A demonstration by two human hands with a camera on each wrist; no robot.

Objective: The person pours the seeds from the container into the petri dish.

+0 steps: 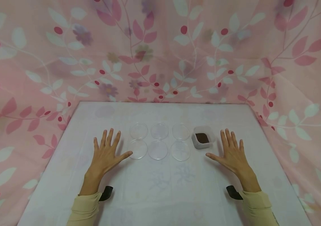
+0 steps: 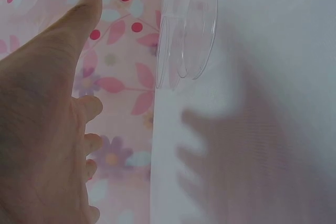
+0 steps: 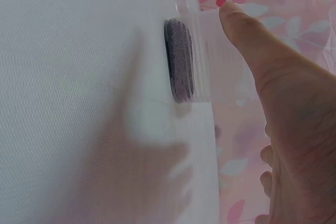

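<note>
My left hand [image 1: 105, 157] hovers over the table with its fingers spread, holding nothing. Its thumb overlaps the edge of a clear round dish [image 1: 138, 149] in the head view. Several such shallow clear dishes [image 1: 158, 149] lie in two rows at the middle of the table; their rims [image 2: 206, 35] show edge-on in the left wrist view. My right hand [image 1: 232, 157], fingers also spread and holding nothing, is just right of a clear square plastic tub [image 1: 204, 145]. Dark brown, soil-like granules [image 1: 202, 138] fill the lower part of the tub, a dark band [image 3: 180, 61] in the right wrist view.
A white cloth with faint prints covers the table [image 1: 160, 188]. Pink floral curtains [image 1: 160, 50] hang behind its far edge and along both sides. Both hands cast shadows on the cloth. A black strap end [image 1: 106, 193] sticks out at the left wrist, another [image 1: 234, 192] at the right.
</note>
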